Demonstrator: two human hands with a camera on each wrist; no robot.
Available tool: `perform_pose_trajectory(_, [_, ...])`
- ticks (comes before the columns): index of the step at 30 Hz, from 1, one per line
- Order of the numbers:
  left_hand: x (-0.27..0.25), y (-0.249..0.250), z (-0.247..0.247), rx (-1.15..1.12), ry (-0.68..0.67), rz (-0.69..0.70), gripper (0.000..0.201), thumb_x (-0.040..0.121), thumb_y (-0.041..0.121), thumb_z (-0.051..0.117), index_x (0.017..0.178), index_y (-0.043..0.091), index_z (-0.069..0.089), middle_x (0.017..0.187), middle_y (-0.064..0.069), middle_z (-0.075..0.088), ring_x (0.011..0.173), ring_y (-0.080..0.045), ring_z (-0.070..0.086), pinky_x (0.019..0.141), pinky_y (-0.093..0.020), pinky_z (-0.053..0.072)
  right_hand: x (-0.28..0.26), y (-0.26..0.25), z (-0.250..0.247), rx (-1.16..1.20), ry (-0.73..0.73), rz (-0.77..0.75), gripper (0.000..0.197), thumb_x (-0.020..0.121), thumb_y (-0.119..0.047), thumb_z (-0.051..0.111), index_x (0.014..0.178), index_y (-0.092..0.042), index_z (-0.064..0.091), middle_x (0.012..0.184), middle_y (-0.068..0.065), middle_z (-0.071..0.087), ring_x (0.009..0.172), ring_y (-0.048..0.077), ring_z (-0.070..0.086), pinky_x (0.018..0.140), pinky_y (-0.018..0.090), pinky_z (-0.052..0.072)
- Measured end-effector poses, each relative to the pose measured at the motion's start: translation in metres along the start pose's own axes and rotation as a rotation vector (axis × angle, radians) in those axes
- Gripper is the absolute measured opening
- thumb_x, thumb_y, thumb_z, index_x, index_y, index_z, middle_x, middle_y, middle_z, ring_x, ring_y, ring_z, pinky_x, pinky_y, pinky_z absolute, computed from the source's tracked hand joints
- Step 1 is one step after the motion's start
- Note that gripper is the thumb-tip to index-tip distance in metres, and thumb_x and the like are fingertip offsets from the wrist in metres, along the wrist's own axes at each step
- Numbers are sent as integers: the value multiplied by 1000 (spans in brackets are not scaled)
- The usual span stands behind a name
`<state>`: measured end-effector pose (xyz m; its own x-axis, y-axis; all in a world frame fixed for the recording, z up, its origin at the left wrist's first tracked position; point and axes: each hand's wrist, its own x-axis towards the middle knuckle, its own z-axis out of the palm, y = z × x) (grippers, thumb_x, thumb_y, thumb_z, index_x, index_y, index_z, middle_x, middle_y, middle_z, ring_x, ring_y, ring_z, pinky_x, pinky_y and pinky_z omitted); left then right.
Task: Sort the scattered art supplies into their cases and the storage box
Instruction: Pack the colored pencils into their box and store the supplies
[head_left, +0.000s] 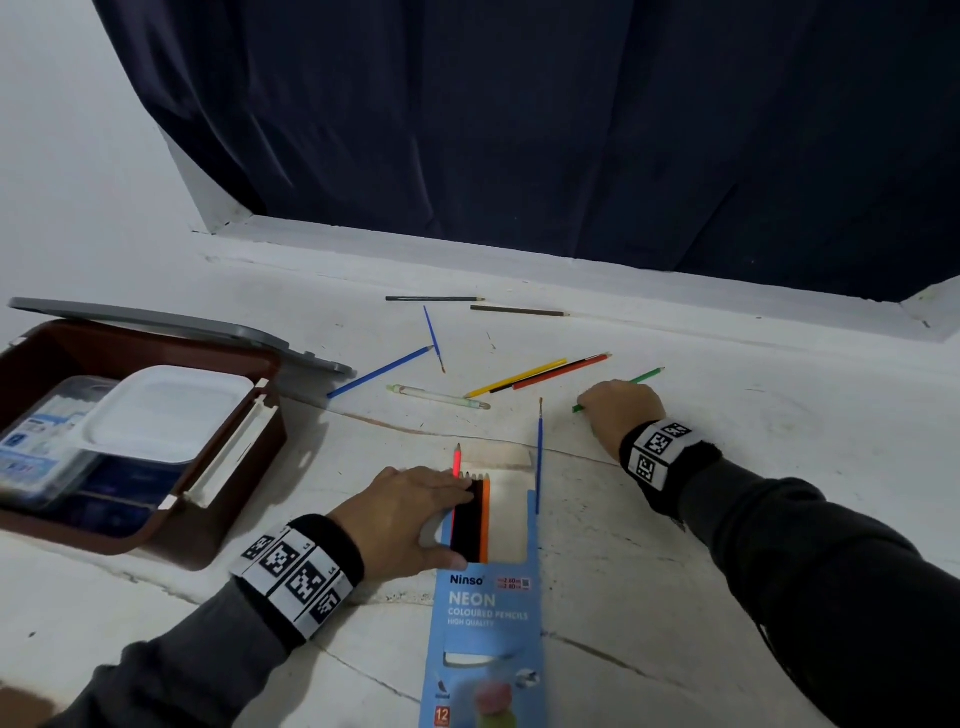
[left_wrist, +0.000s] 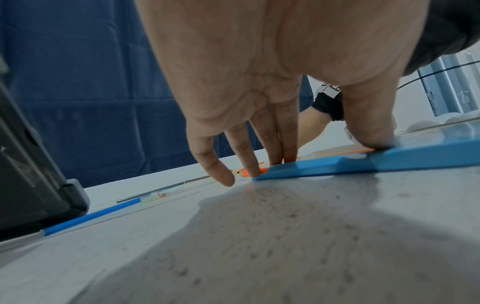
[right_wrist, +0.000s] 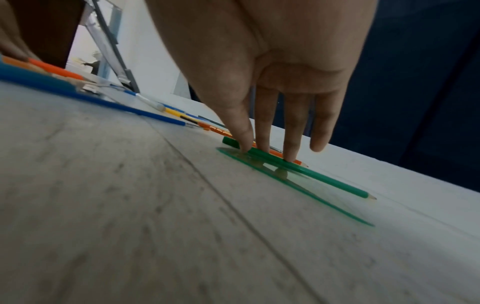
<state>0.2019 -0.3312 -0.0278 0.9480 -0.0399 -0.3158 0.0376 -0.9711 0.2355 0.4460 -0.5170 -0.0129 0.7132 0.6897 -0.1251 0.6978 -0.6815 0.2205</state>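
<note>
The blue Ninso pencil case (head_left: 485, 613) (left_wrist: 415, 158) lies near me with its tray slid out, holding black and orange pencils (head_left: 475, 519); a pink pencil (head_left: 457, 460) sticks out past them. My left hand (head_left: 441, 519) lies flat on the tray, its straight fingers (left_wrist: 259, 162) pressing the pencils and its thumb on the case. Further right, my right hand (head_left: 602, 402) (right_wrist: 265, 152) pinches a green pencil (head_left: 647, 375) (right_wrist: 332, 182) between thumb and fingertips, the pencil's tip tilted just off the white table.
An open brown storage box (head_left: 228, 499) with a grey lid (head_left: 156, 322) stands at the left, a white container (head_left: 166, 410) inside. Loose ahead: blue pencil (head_left: 379, 371), white pen (head_left: 439, 397), yellow pencil (head_left: 519, 376), red pencil (head_left: 561, 371), two blue brushes (head_left: 539, 457), two dark pencils (head_left: 519, 310).
</note>
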Motion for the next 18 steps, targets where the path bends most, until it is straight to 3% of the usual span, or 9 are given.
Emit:
perform_pose_trajectory(2, [-1, -1, 0, -43, 12, 12, 107, 62, 90, 28, 153, 33, 32, 161, 15, 27, 147, -6, 22, 120, -34, 22, -4, -5, -2, -73, 23, -21, 30, 99, -14, 41, 119, -17, 63, 115, 5, 66, 104, 25, 64, 88, 34, 50])
perform_pose_trajectory(3, [-1, -1, -1, -73, 20, 15, 104, 65, 89, 32, 152, 32, 35, 159, 14, 31, 146, -6, 25, 120, -31, 23, -6, -7, -3, -101, 31, -35, 30, 99, -14, 41, 119, -18, 64, 115, 5, 66, 104, 24, 63, 88, 34, 49])
perform_pose_trajectory(6, [4, -4, -9, -164, 60, 41, 65, 86, 60, 63, 143, 30, 50, 147, 13, 49, 135, -6, 41, 111, -20, 29, -14, -11, -7, -121, 61, -118, 32, 97, -10, 41, 121, -19, 60, 117, 3, 63, 107, 24, 59, 91, 35, 43])
perform_pose_trajectory(8, [9, -8, -21, -248, 73, 42, 45, 89, 50, 67, 130, 35, 60, 133, 17, 60, 123, -1, 53, 105, -19, 38, -19, -12, -11, -55, 121, -157, 33, 94, -7, 43, 123, -17, 55, 113, 4, 63, 104, 26, 58, 90, 35, 41])
perform_pose_trajectory(11, [23, -15, -46, -418, 170, 1, 13, 87, 47, 70, 99, 42, 68, 100, 18, 70, 90, 3, 65, 79, -17, 49, -29, -16, -25, 123, 348, -187, 30, 85, 0, 57, 111, -13, 63, 89, 6, 68, 80, 30, 64, 78, 38, 49])
perform_pose_trajectory(13, [40, -24, -63, -436, 347, -93, 5, 89, 37, 69, 92, 39, 65, 90, 14, 68, 80, -1, 65, 73, -20, 51, -39, -17, -38, 213, 528, -175, 28, 77, 4, 68, 99, -13, 65, 76, 4, 65, 63, 29, 61, 64, 37, 52])
perform_pose_trajectory(16, [74, -47, -84, -316, 540, -281, 14, 91, 23, 63, 105, 26, 65, 101, -2, 68, 94, -21, 65, 85, -31, 51, -61, -23, -59, 426, 665, -139, 18, 92, -4, 60, 107, -15, 61, 77, 3, 62, 60, 25, 56, 60, 34, 48])
perform_pose_trajectory(18, [97, -62, -93, -192, 439, -425, 34, 94, 24, 56, 127, 17, 59, 123, -12, 62, 114, -30, 59, 96, -36, 48, -77, -26, -66, 594, 666, -95, 15, 103, -17, 47, 113, -19, 58, 81, -2, 61, 63, 20, 55, 60, 35, 47])
